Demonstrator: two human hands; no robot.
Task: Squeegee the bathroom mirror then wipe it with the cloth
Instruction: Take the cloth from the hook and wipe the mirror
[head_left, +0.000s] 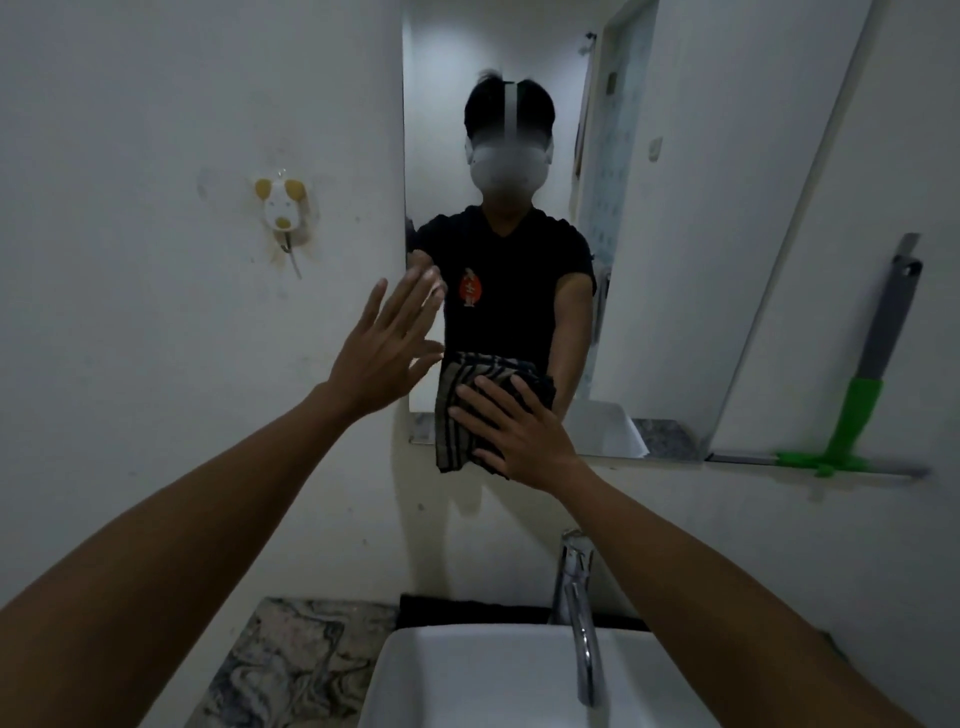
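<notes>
A right hand (524, 436) pressed a striped cloth (467, 415) flat against the mirror's (675, 208) lower edge, the left hand (384, 348) open and empty; the squeegee (862, 405) stood aside, apparently finished with, and wiping remained.

Free room and obstacles about the hands. Above the right hand (524, 431), which is pressed flat on the cloth (470, 415) at the mirror's (675, 208) lower edge, the glass is left unobstructed up to the top. To its right, along the lower edge, passage is blocked by the squeegee (857, 410), which is propped with its blade on the ledge and its handle leaning up the wall. Below it, downward travel is limited by the tap (574, 582) and the basin (493, 675). The left hand (384, 348) is held open at the mirror's left edge; beyond it, up and to the left, bare wall is interrupted by a wall hook (280, 213).
</notes>
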